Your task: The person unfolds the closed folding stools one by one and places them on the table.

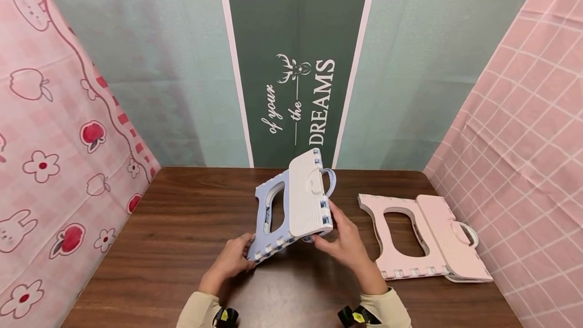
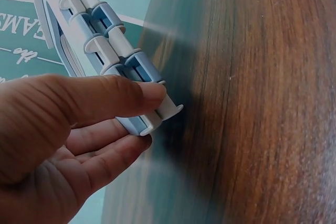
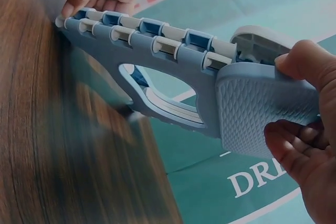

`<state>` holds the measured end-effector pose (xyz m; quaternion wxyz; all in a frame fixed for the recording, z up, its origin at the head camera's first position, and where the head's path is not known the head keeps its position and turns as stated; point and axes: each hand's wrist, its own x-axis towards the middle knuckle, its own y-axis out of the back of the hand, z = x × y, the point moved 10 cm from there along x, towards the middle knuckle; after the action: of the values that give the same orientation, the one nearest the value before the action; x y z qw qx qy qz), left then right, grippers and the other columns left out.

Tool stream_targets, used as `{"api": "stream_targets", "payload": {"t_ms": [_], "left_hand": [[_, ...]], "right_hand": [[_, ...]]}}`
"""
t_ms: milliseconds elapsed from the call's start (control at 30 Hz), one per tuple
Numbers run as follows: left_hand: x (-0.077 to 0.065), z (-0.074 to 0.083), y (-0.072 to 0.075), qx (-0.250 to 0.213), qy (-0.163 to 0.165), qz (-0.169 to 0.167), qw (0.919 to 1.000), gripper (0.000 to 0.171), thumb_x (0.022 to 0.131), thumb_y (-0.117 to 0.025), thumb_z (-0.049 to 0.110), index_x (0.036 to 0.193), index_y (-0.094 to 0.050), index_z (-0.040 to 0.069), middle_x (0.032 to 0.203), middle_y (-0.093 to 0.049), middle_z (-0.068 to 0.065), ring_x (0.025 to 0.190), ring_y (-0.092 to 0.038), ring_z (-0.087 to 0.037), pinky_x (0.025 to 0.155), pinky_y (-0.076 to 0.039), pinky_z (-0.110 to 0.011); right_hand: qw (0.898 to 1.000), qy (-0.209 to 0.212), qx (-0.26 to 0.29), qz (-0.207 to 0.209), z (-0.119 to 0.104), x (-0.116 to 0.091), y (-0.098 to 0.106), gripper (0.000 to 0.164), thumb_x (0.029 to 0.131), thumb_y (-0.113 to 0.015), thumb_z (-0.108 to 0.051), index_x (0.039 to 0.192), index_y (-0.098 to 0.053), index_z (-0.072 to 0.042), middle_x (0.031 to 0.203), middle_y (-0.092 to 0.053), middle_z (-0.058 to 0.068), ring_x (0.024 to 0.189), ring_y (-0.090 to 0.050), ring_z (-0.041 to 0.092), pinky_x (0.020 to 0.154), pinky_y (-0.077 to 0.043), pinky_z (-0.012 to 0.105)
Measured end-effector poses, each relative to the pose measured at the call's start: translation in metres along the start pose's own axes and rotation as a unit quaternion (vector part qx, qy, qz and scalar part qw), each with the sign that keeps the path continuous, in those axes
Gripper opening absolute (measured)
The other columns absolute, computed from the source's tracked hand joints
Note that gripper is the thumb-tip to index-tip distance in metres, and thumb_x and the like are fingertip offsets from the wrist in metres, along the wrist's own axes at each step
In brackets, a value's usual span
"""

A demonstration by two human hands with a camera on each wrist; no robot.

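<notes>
A blue and white folding step stool (image 1: 306, 201) is held tilted above the table, folded flat, its textured top panel on the right and its cut-out leg frame on the left. At the near leg corner, my left hand (image 1: 233, 256) pinches the hinged edge between thumb and fingers; the left wrist view shows the interlocking blue and white hinge pieces (image 2: 107, 45) there. My right hand (image 1: 344, 243) grips the near end of the top panels, thumb on one edge and fingers against the textured blue panel (image 3: 252, 108) in the right wrist view. A blue carry handle (image 1: 331, 182) sticks out.
A pink folding step stool (image 1: 448, 247) lies folded flat on the right of the brown wooden table (image 1: 182, 216), its handle pointing right. Patterned pink cloths (image 1: 524, 115) hang at both sides, and a green lettered cloth (image 1: 296, 24) hangs behind.
</notes>
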<state>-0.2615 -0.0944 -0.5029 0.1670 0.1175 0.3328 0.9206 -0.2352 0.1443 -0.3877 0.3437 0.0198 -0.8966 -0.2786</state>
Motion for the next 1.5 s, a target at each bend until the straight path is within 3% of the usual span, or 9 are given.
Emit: {"api": "stream_targets", "payload": {"t_ms": [467, 667, 867, 1167, 1367, 1433, 1500], "left_hand": [[-0.003, -0.006, 0.004, -0.018, 0.026, -0.008, 0.9995, 0.058, 0.055, -0.073, -0.011, 0.111, -0.055, -0.01, 0.092, -0.063, -0.014, 0.079, -0.061, -0.024, 0.067, -0.05, -0.032], [-0.002, -0.01, 0.006, -0.009, 0.038, -0.003, 0.9992, 0.061, 0.053, -0.073, -0.011, 0.111, -0.056, -0.009, 0.091, -0.063, -0.013, 0.08, -0.061, -0.024, 0.067, -0.05, -0.032], [0.0, -0.009, 0.009, 0.006, 0.038, -0.002, 0.9993, 0.059, 0.049, -0.073, -0.01, 0.106, -0.057, -0.007, 0.086, -0.063, -0.011, 0.077, -0.06, -0.023, 0.063, -0.049, -0.03], [0.001, -0.004, 0.015, 0.008, 0.013, -0.01, 0.9998, 0.054, 0.048, -0.074, -0.008, 0.1, -0.059, -0.004, 0.081, -0.064, -0.007, 0.073, -0.061, -0.021, 0.061, -0.048, -0.026], [0.001, -0.005, 0.016, -0.003, 0.026, -0.02, 0.9995, 0.053, 0.052, -0.079, -0.005, 0.101, -0.058, -0.007, 0.08, -0.063, -0.007, 0.075, -0.061, -0.024, 0.064, -0.049, -0.028], [0.001, -0.004, 0.016, -0.001, 0.025, -0.02, 0.9995, 0.053, 0.051, -0.079, -0.005, 0.1, -0.058, -0.008, 0.079, -0.062, -0.007, 0.074, -0.061, -0.024, 0.064, -0.049, -0.029], [0.002, -0.003, 0.016, 0.003, 0.025, -0.02, 0.9995, 0.053, 0.05, -0.078, -0.006, 0.1, -0.058, -0.007, 0.079, -0.062, -0.007, 0.074, -0.06, -0.024, 0.063, -0.048, -0.029]], "right_hand": [[0.998, 0.061, 0.009, 0.015, -0.021, 0.009, -0.015, 0.089, 0.064, -0.079, -0.011, 0.139, -0.033, 0.006, 0.12, -0.054, 0.017, 0.096, -0.056, 0.021, 0.077, -0.047, 0.025], [0.996, 0.082, 0.01, 0.029, -0.028, 0.013, -0.016, 0.08, 0.074, -0.076, -0.028, 0.135, -0.039, 0.007, 0.117, -0.056, 0.017, 0.095, -0.058, 0.023, 0.079, -0.047, 0.023], [0.996, 0.087, 0.018, 0.02, -0.031, 0.018, -0.02, 0.081, 0.077, -0.072, -0.04, 0.135, -0.04, 0.006, 0.12, -0.055, 0.016, 0.101, -0.057, 0.023, 0.078, -0.049, 0.031], [0.992, 0.117, 0.045, 0.012, -0.039, 0.026, -0.025, 0.081, 0.073, -0.079, -0.031, 0.131, -0.041, 0.012, 0.116, -0.056, 0.02, 0.096, -0.058, 0.026, 0.08, -0.048, 0.025], [0.989, 0.131, 0.059, 0.011, -0.044, 0.029, -0.028, 0.085, 0.057, -0.087, -0.005, 0.124, -0.042, 0.02, 0.107, -0.057, 0.024, 0.092, -0.058, 0.03, 0.081, -0.046, 0.021], [0.99, 0.13, 0.057, 0.01, -0.045, 0.031, -0.029, 0.086, 0.057, -0.088, -0.007, 0.126, -0.042, 0.018, 0.106, -0.057, 0.022, 0.091, -0.058, 0.029, 0.08, -0.048, 0.023], [0.99, 0.13, 0.054, 0.009, -0.046, 0.032, -0.031, 0.084, 0.064, -0.086, -0.017, 0.128, -0.041, 0.016, 0.104, -0.057, 0.019, 0.091, -0.059, 0.026, 0.077, -0.05, 0.028]]}}
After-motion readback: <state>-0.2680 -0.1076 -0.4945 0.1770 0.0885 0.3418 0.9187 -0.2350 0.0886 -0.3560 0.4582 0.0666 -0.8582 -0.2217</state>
